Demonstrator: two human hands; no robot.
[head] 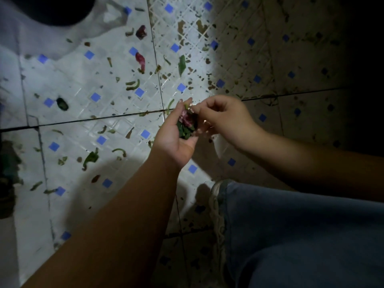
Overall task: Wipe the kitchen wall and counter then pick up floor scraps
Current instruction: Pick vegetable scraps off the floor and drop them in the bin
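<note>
I look down at a white tiled floor (87, 113) with small blue squares, littered with green and red vegetable scraps. My left hand (176, 140) is cupped palm up and holds a small heap of gathered scraps (186, 124), green and pinkish red. My right hand (222, 119) is just beside it, fingertips pinched on a small scrap at the top of the heap. Loose scraps lie all around: a red piece (140, 59), another red piece (141, 31), curled green strips (133, 85), a green leaf piece (182, 64) and a larger green piece (90, 157).
A white plastic bag (41, 40) with a dark opening lies at the top left. My knee in blue jeans (301, 229) and a pale shoe (216, 204) fill the lower right. The right side of the floor is in deep shadow. A dark heap (8, 169) sits at the left edge.
</note>
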